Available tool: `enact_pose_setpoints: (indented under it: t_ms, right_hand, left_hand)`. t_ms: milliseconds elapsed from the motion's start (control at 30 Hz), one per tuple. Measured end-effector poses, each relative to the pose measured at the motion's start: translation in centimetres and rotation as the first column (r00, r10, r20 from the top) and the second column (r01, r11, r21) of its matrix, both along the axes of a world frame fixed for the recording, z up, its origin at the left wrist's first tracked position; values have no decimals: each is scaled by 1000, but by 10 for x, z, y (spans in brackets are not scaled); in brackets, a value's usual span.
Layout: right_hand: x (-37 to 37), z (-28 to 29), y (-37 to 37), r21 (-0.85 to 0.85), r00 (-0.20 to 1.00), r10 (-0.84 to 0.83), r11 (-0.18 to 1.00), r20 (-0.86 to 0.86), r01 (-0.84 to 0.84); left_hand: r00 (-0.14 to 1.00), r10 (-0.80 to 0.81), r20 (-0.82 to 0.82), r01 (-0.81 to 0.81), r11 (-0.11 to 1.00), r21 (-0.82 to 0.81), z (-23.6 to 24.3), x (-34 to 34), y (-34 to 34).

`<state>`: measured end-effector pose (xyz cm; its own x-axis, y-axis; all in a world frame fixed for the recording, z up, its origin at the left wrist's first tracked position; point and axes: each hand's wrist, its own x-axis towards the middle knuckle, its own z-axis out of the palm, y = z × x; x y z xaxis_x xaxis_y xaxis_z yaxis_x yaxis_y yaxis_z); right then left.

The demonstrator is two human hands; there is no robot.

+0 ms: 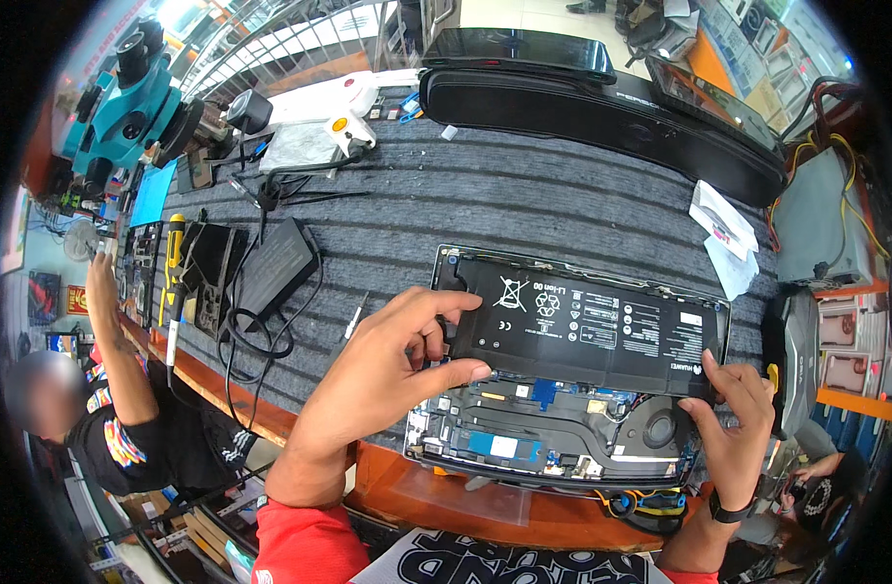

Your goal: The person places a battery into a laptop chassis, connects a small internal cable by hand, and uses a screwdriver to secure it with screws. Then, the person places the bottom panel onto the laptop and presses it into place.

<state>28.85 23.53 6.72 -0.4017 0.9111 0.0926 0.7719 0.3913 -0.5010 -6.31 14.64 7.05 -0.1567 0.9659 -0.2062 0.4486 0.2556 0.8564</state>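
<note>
An opened laptop (524, 443) lies bottom-up on the grey ribbed mat, its circuit board, fan and heat pipe exposed. A flat black battery (601, 326) with white symbols covers its far half. My left hand (397, 365) pinches the battery's left end between thumb and fingers. On the battery's near right corner my right hand (738, 423) grips with fingertips; a black watch sits on that wrist.
A black power adapter (275, 263) with its cable and a screwdriver (173, 258) lie left on the mat (524, 195). A long black speaker bar (601, 112) and closed laptop are at the back. A teal microscope (134, 107) stands far left. Another person (125, 409) sits at lower left.
</note>
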Motion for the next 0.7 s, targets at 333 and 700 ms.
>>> enact_pose_setpoints:
  t_ms: [333, 700]
  right_hand:
    - [-4, 0, 1, -14, 998, -50, 999, -38, 50]
    - [-4, 2, 2, 126, 998, -48, 991, -43, 53]
  left_hand:
    - [998, 59, 12, -59, 998, 10, -3, 1, 0]
    - [999, 8, 53, -11, 999, 48, 4, -2, -1]
